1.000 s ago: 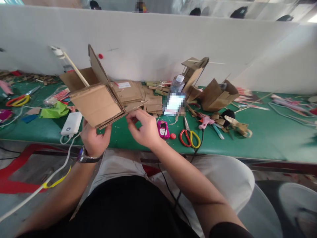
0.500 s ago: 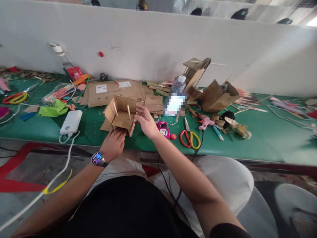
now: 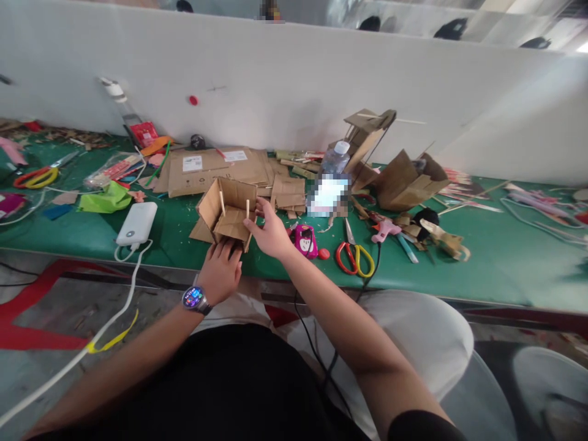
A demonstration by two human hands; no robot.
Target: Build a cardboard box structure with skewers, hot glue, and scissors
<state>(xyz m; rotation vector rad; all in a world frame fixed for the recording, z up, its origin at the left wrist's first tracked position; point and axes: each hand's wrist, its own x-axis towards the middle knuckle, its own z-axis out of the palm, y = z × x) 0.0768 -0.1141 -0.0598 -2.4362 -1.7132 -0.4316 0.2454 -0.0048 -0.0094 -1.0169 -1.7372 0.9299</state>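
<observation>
A small open cardboard box (image 3: 235, 225) stands near the table's front edge. It has a back wall, side walls and a raised inner shelf with two short wooden sticks standing upright on it. My left hand (image 3: 221, 269), a watch on its wrist, reaches into the front of the box below the shelf; its fingers press against the cardboard and their tips are hidden. My right hand (image 3: 271, 233) grips the right side wall, thumb near the right stick and fingers round the outer face.
A pink glue gun (image 3: 384, 230), red-and-yellow scissors (image 3: 353, 252) and a purple case (image 3: 305, 241) lie to the right. A white power bank (image 3: 136, 223) with its cable is on the left. Behind are flattened cardboard (image 3: 206, 174), a bottle (image 3: 334, 160) and a lit screen (image 3: 328, 195).
The view has shifted slightly. The box has turned a little, and my right thumb has come over near the right stick and the wall's edge. My left hand stays at the front.
</observation>
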